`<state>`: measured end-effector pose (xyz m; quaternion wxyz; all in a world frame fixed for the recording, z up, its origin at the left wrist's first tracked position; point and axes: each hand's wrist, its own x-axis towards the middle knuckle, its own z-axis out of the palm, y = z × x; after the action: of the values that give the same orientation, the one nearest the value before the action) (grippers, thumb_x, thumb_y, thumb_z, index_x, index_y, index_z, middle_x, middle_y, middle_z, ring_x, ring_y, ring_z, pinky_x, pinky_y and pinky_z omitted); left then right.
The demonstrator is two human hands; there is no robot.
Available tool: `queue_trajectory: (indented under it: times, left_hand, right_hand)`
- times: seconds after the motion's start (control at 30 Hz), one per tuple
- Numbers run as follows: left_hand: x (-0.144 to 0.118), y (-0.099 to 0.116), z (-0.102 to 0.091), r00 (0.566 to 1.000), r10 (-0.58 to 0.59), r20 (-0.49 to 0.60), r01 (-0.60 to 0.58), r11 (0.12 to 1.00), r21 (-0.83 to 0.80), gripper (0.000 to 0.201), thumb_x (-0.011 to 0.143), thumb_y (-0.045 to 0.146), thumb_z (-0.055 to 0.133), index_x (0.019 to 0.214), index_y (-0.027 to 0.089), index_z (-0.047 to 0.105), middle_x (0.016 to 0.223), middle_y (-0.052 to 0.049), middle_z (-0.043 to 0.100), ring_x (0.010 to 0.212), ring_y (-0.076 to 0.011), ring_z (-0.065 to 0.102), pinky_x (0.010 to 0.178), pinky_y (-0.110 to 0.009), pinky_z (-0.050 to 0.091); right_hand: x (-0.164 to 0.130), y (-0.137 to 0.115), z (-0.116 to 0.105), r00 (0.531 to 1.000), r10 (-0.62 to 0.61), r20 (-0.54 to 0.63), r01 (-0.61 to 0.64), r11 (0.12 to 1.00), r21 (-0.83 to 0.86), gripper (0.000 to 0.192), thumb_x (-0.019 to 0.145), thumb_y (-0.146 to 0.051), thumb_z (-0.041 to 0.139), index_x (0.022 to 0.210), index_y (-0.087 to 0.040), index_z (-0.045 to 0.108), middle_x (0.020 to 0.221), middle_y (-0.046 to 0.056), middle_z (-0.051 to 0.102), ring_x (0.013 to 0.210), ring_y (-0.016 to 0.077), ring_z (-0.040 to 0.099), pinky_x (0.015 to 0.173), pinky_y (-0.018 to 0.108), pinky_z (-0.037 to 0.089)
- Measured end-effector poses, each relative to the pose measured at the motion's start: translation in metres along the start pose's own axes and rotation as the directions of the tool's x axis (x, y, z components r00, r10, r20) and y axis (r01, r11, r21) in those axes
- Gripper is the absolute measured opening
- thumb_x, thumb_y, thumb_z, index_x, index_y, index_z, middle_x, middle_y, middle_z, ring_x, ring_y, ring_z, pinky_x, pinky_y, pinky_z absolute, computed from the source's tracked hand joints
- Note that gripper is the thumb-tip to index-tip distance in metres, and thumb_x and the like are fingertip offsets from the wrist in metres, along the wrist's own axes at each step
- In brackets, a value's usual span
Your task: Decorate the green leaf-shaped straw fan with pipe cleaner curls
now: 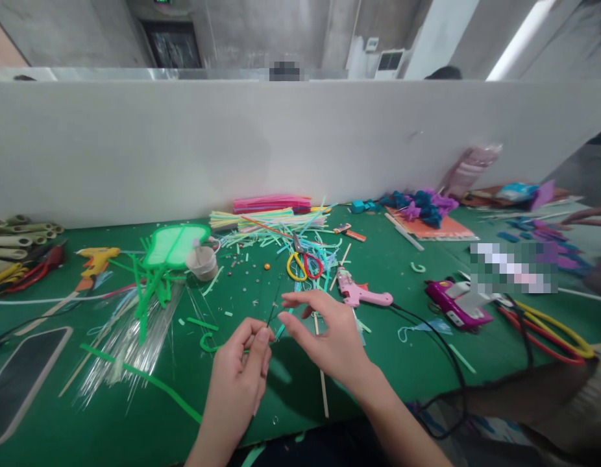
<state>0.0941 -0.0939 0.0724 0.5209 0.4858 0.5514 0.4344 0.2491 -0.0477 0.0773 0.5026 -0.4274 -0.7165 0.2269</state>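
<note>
A person's left hand [242,373] pinches the lower end of a thin dark strand [272,314] between thumb and fingertips, holding it just above a green surface [402,370] strewn with craft supplies. The right hand [324,337] hovers beside it, fingers loosely spread and gripping nothing, its forefinger and thumb close to the strand's upper part; whether they touch it cannot be told. Just beyond the hands lie scissors with yellow and red handles [304,263] amid a scatter of cut straw pieces, and to their right a pink glue gun [359,292] rests on its side, a black cord trailing toward the near edge. A wooden stick [323,383] lies on the surface below the right hand. To the left sit a bright green mesh shape [176,246], a small round pot [202,261], a fan of clear thin strips [130,337] and a yellow glue gun [96,259]. Bundles of pink and yellow straws [269,211] are stacked against the white partition [232,143] at the back. At the far right, a purple glue gun [459,305] lies near another person's hand [590,217].
</note>
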Motion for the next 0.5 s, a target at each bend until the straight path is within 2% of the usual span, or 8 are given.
queue_trajectory:
  times: [0.13, 0.3, 0.5]
  left_hand:
    - [-0.0004, -0.0029, -0.0002, 0.996, 0.073, -0.042, -0.065, 0.984, 0.168, 0.034, 0.093, 0.053, 0.045, 0.084, 0.021, 0.052, 0.053, 0.009, 0.039, 0.035, -0.0060, 0.033, 0.035, -0.018, 0.023]
    - [0.0016, -0.0058, 0.0031, 0.983, 0.175, -0.063, -0.133, 0.899, 0.417, 0.033, 0.094, 0.050, 0.042, 0.084, 0.022, 0.054, 0.055, 0.007, 0.044, 0.044, -0.0107, 0.041, 0.045, -0.021, 0.029]
    - [0.0029, -0.0055, 0.0046, 0.972, 0.232, -0.043, -0.182, 0.852, 0.490, 0.030, 0.096, 0.046, 0.039, 0.084, 0.023, 0.053, 0.056, 0.006, 0.046, 0.047, -0.0124, 0.044, 0.049, -0.022, 0.030]
  right_hand:
    - [0.0004, 0.0054, 0.0050, 0.998, -0.060, 0.015, 0.060, 0.998, -0.028, 0.011, 0.089, -0.023, 0.065, 0.098, -0.020, 0.071, 0.092, 0.003, 0.076, 0.083, 0.0165, 0.069, 0.077, 0.029, 0.053]
    - [0.0001, 0.0051, 0.0041, 0.996, -0.087, 0.031, 0.090, 0.991, -0.096, 0.009, 0.089, -0.020, 0.063, 0.092, -0.018, 0.071, 0.083, 0.003, 0.075, 0.077, 0.0154, 0.068, 0.074, 0.028, 0.051]
    - [0.0003, 0.0032, 0.0095, 0.987, -0.159, -0.003, 0.154, 0.960, -0.232, 0.011, 0.085, -0.014, 0.059, 0.077, -0.017, 0.065, 0.070, 0.002, 0.065, 0.068, 0.0154, 0.059, 0.066, 0.028, 0.045]
